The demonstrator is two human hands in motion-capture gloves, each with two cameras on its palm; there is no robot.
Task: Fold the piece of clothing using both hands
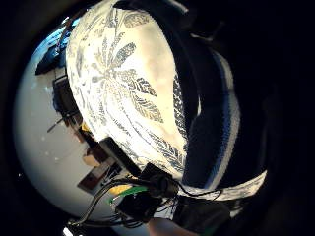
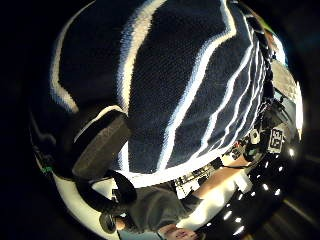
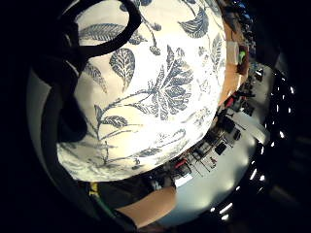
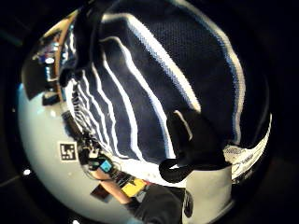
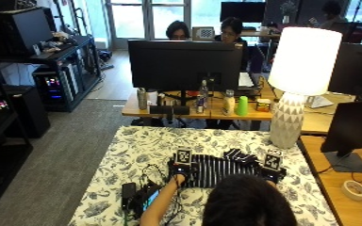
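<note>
Outside view is showing a person sitting at a worktop (image 5: pixel 137 141) covered with a white cloth printed with dark leaves, and a dark garment with thin white stripes (image 5: pixel 222 168) is lying flat on that cloth, just in front of the person's head. The left hand (image 5: pixel 180 173) is resting at the garment's left edge and the right hand (image 5: pixel 270 173) is sitting at its right edge, partly hidden behind the head. From this view alone the fingers are too small to read.

The left thumb side palm view is filling with the striped knit (image 2: pixel 190 75), and a gloved finger (image 2: pixel 100 145) is curling against the fabric near its hem, so the left hand is appearing to pinch the garment's edge. The right thumb side palm view is likewise showing the stripes (image 4: pixel 154 74) close up, with a dark gloved finger (image 4: pixel 194 144) bending over the cloth at the border where the leaf-printed covering (image 4: pixel 247 156) is peeking out; the right hand is appearing to grip that edge too.

Both little finger side views are looking mostly onto the leaf-printed covering (image 3: pixel 155 92), with the garment's folded edge (image 1: pixel 211 123) lying on it beside the left palm.

A white lamp (image 5: pixel 297 80) is standing on the worktop's far right corner.
</note>
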